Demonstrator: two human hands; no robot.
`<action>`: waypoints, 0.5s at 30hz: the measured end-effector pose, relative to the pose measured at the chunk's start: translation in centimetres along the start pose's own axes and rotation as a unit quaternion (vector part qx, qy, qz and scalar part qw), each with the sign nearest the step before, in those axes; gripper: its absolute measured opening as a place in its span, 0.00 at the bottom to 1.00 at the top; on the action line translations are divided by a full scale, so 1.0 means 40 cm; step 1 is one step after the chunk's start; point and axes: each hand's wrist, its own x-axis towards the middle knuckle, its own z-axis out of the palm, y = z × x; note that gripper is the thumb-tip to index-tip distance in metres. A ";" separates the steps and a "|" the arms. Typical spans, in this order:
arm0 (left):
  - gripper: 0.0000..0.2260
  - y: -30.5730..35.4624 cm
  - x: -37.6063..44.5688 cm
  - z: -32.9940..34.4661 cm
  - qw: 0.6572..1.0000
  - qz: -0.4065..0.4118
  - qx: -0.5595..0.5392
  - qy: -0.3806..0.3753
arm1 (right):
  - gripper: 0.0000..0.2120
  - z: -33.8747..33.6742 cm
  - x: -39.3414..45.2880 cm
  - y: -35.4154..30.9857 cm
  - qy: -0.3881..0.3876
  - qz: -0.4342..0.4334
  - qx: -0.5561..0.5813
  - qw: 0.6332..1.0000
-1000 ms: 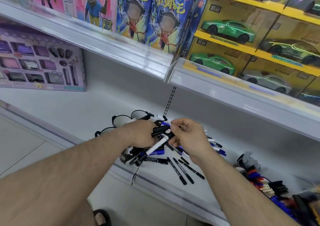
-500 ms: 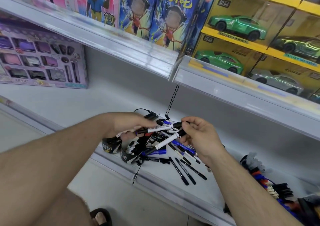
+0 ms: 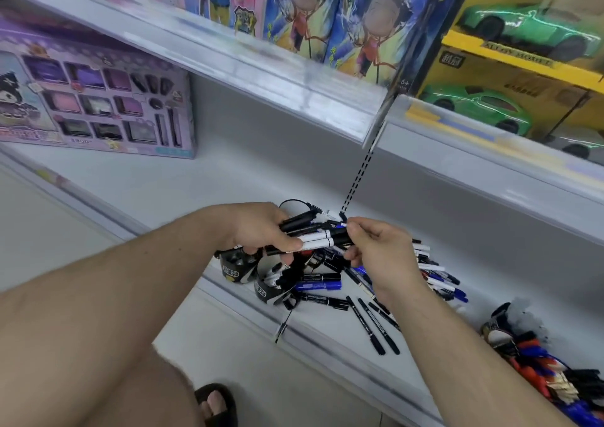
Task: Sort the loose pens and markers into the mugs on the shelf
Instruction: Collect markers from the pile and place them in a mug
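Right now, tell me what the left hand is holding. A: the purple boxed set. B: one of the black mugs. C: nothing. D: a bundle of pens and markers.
D: the left hand grips a bundle of pens and markers above the black mugs, while the right hand pinches at the bundle's end.

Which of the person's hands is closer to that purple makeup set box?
The left hand, gripping a bundle of markers, is nearer the purple box, up to its left. The right hand lies farther right.
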 end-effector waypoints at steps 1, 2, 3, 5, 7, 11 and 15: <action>0.05 -0.008 0.000 -0.009 1.000 -0.005 0.006 0.010 | 0.06 0.006 0.007 -0.001 -0.010 0.005 -0.007 1.000; 0.07 -0.019 0.002 -0.019 0.999 -0.014 0.017 0.029 | 0.06 0.010 0.016 -0.002 -0.017 0.008 -0.013 1.000; 0.09 -0.032 0.006 -0.028 0.998 -0.025 0.031 0.058 | 0.05 0.013 0.025 -0.002 -0.018 0.007 -0.021 1.000; 0.11 -0.065 0.017 -0.047 0.990 -0.047 0.033 0.130 | 0.04 0.017 0.045 0.001 -0.008 -0.006 -0.061 0.998; 0.09 -0.093 0.025 -0.060 0.981 -0.060 -0.018 0.183 | 0.04 0.026 0.065 0.017 0.003 -0.037 -0.151 0.988; 0.09 -0.108 0.028 -0.067 0.965 -0.055 -0.153 0.205 | 0.07 0.070 0.102 0.082 -0.004 -0.127 -0.341 0.931; 0.08 -0.106 0.029 -0.067 0.967 -0.037 -0.155 0.198 | 0.08 0.120 0.147 0.136 -0.010 -0.195 -0.416 0.888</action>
